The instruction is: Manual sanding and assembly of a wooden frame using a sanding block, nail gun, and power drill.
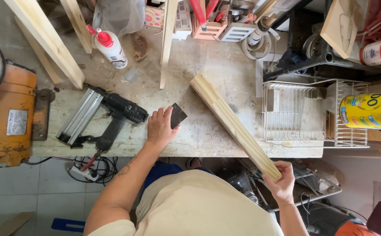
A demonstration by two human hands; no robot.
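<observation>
The long wooden strip (235, 125) lies slanted across the bench (208, 65), its near end overhanging the front edge in the closed right hand (282, 183); a loose grip could tip it off. The left hand (160, 127) presses flat on a dark sandpaper piece (178, 115) just beside the black nail gun (105, 120), which a careless sweep might knock.

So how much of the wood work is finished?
Hard to say. The wooden piece is already cut and the right hand holds its near end. The left hand rests on a dark sanding sheet. The nail gun lies untouched on the workbench.
</observation>
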